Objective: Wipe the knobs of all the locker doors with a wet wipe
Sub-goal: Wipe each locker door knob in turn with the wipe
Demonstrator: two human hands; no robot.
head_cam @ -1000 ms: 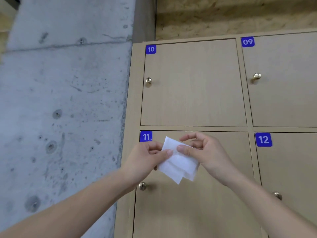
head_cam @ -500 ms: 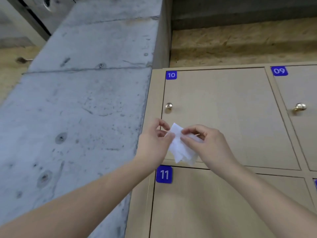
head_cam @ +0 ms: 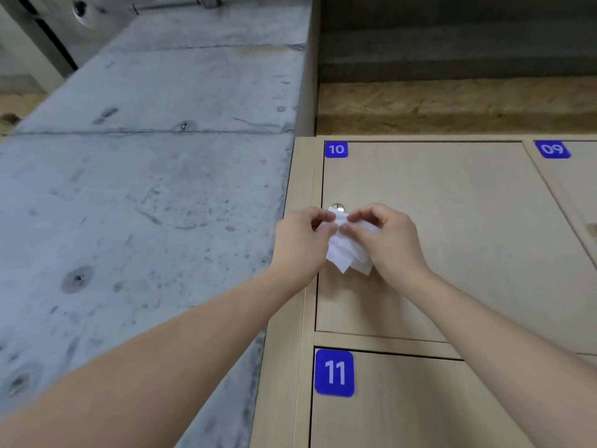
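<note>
A white folded wet wipe (head_cam: 345,253) hangs between both hands in front of locker door 10 (head_cam: 436,227). My left hand (head_cam: 298,244) pinches its upper left edge, and my right hand (head_cam: 387,240) pinches its upper right. The top corner of the wipe sits just below the brass knob (head_cam: 337,207) of door 10, whose lower part is hidden behind the wipe. Door 11 (head_cam: 403,409) lies below; its knob is out of view. Door 09 (head_cam: 578,189) shows at the right edge, with only a sliver of its knob (head_cam: 591,228) visible.
A grey concrete wall (head_cam: 145,205) stands directly left of the wooden locker cabinet (head_cam: 284,350). Above the cabinet runs a strip of chipboard (head_cam: 452,108) under a dark recess.
Both hands rose with the wipe from the top of door 11 to the knob of door 10. The view tilted upward, so the lockers sit lower in the picture.
</note>
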